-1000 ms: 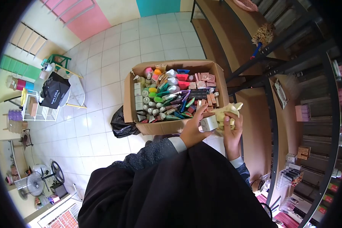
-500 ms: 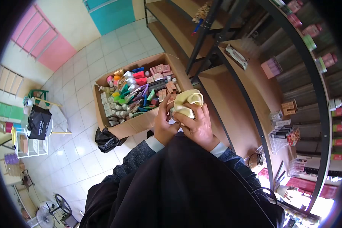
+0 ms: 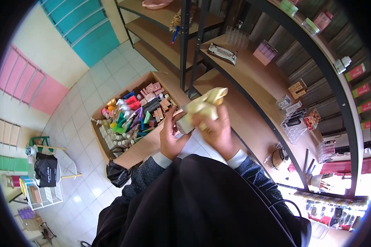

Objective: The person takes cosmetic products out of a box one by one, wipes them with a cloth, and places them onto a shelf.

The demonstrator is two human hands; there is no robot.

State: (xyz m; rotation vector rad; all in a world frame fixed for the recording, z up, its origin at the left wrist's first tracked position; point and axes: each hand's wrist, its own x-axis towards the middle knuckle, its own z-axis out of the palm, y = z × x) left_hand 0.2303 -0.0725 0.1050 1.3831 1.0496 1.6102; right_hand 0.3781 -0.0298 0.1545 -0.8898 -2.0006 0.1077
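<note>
My left hand grips a small pale box-like item between thumb and fingers; its far side is hidden. Bunched in my right hand is a light yellow cloth, blurred by motion and right against the top of that item. Just beyond my left hand stands a big open cardboard box. Packed inside it are many bottles, tubes and small cartons in several colours.
Brown shelves on a dark metal frame rise close on my right, holding a wrapped packet, a pink box and small cartons. A black plastic bag lies by the box. A white rack stands far left.
My view has turned, so the box and shelves appear shifted left. My right hand has lifted the cloth slightly off the item, exposing more of it in my left hand.
</note>
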